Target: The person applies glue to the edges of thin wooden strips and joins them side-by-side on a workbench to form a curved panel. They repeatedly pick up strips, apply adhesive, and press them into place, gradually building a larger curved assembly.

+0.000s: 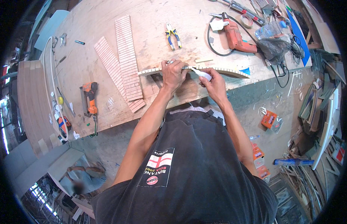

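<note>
Curved strip [232, 72] in left hand [174, 74], bottle [204, 75] in right hand [215, 85].
Left grips strip near mid-length; right pinches bottle, nozzle [195, 70] at strip just right of left hand. Pliers [169, 33] beyond left hand, slats [126, 52] to its left, drill [234, 35] beyond right hand, off right.

White bottle [204, 74], pale curved strip [226, 70] with dark cross-lines, reddish-striped flat strips [126, 56], red drill [235, 35], blue-and-yellow pliers [171, 32], black shirt [207, 160]

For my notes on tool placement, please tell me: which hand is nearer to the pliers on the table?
Left. The left hand is almost straight below the pliers in the picture; the right hand is farther, below and off to their right.
</note>
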Action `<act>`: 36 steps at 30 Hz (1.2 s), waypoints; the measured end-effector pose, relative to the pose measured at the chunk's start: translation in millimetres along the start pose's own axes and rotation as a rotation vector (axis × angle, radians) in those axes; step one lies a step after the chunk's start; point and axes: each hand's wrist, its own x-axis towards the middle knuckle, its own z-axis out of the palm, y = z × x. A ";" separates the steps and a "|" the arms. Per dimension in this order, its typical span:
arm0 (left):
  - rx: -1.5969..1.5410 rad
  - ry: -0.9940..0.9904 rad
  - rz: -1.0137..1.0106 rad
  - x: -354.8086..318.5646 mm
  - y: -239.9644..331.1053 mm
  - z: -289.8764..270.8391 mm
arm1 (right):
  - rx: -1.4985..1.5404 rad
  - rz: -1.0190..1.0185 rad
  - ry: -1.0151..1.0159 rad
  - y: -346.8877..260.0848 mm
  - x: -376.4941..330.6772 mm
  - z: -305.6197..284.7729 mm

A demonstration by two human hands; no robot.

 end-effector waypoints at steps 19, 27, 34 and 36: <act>-0.016 -0.024 -0.044 0.3 2.5 0.6 | -0.093 0.009 0.058 0.9 11.7 7.4; 0.002 -0.026 -0.033 0.2 1.4 0.8 | -0.088 0.056 0.082 -13.4 9.0 5.0; -0.010 -0.011 -0.025 -0.4 1.8 -0.7 | 0.023 0.106 0.111 -3.7 4.8 -0.3; -0.016 0.003 -0.007 -1.7 -1.0 0.8 | 0.089 0.117 0.134 1.4 2.8 -0.4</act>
